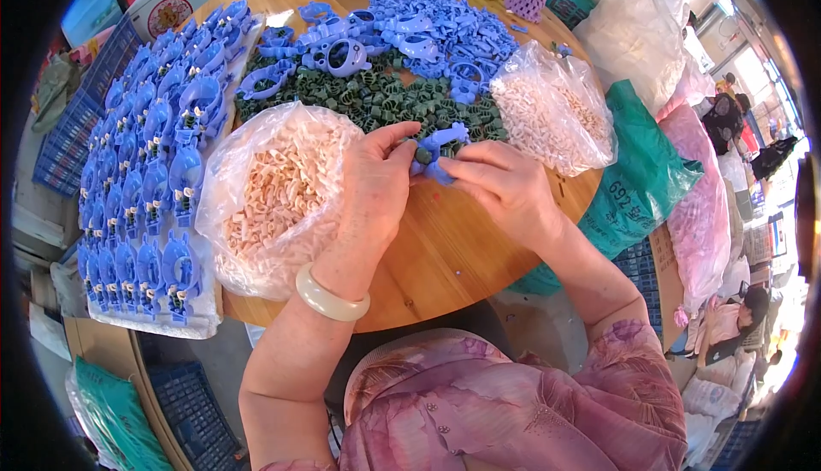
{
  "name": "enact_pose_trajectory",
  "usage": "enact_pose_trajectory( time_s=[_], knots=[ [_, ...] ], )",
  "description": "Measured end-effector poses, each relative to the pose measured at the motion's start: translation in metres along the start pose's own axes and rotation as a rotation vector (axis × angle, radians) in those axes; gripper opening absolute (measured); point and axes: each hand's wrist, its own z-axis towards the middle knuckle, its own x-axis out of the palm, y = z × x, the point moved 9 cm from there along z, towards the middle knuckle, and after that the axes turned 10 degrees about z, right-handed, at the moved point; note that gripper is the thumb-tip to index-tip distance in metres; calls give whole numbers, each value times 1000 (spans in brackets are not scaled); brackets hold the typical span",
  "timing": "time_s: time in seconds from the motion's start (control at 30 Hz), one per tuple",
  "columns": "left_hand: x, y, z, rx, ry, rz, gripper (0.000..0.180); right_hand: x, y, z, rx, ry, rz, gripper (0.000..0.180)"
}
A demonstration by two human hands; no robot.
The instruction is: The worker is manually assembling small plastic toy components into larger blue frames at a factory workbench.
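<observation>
Between my two hands, over the near part of the table, is a blue plastic toy part. My left hand pinches its left side between thumb and fingers; a bit of dark green shows there. On the right side, the fingertips of my right hand press together on the same part. Just beyond my hands spreads a heap of dark green plastic pieces. Larger blue ring-shaped parts lie on top of its far side, and small blue pieces are piled behind.
An open clear bag of pale cream pieces sits by my left forearm, another bag of whitish pieces at the right. A white board holds rows of blue assemblies. Green sacks stand beyond the round wooden table's right edge.
</observation>
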Motion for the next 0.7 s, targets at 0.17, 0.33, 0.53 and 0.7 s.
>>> enact_pose_trajectory(
  time_s=[0.17, 0.33, 0.53, 0.7],
  knots=[
    [-1, 2, 3, 9, 10, 47, 21, 4, -3, -4, 32, -73, 54, 33],
    [-2, 2, 3, 9, 4, 74, 22, 5, 0, -4, -8, -64, -39, 29],
    [1, 3, 4, 22, 22, 76, 23, 6, -8, -7, 64, -84, 60, 30],
    [1, 1, 5, 44, 37, 115, 23, 5, -10, -8, 107, -104, 105, 30]
  ],
)
